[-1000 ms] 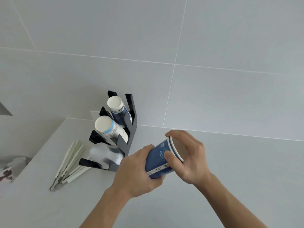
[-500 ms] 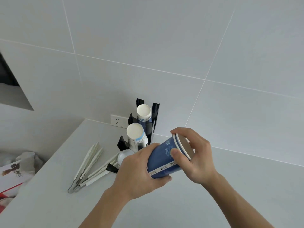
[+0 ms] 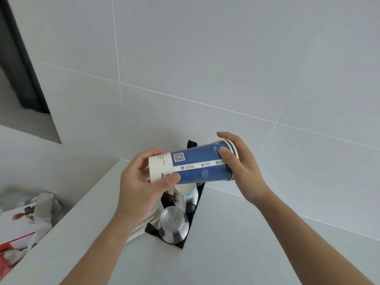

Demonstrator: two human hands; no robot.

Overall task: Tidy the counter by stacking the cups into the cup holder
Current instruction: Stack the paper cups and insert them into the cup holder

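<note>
A stack of blue and white paper cups (image 3: 197, 165) lies sideways in the air, held at both ends. My left hand (image 3: 139, 184) grips its white bottom end and my right hand (image 3: 240, 161) grips the rim end. Directly below stands the black cup holder (image 3: 190, 223) on the counter. Its near slot holds clear plastic cups (image 3: 172, 223), and the slot behind holds white paper cups (image 3: 188, 192). The far slot is mostly hidden behind the held stack.
White tongs (image 3: 144, 225) lie on the grey counter (image 3: 236, 243) just left of the holder, partly under my left wrist. Beyond the counter's left edge are crumpled cloths and a red and white box (image 3: 18, 229). A tiled wall rises right behind the holder.
The held cup stack has risen and turned nearly level, now over the holder. The view has shifted so the holder sits beneath my hands rather than to their left.
</note>
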